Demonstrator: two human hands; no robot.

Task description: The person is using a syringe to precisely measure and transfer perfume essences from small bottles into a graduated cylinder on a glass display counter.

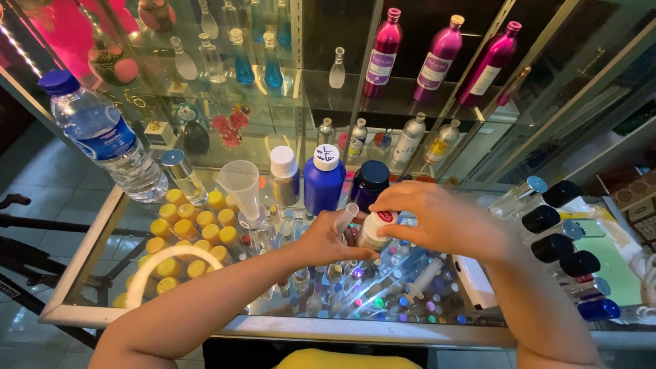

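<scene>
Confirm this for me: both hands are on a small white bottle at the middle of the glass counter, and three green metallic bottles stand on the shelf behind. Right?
Not quite. In the head view the three metallic bottles on the shelf are magenta pink, not green. The rest holds: the left hand and right hand are on the small white bottle at the middle of the glass counter.

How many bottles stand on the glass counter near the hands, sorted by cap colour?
White cap: 3 (silver bottle, blue bottle, small white bottle in the hands)
Dark blue cap: 2 (water bottle, dark jar)
Silver cap: 1 (glass bottle)
Total: 6
</scene>
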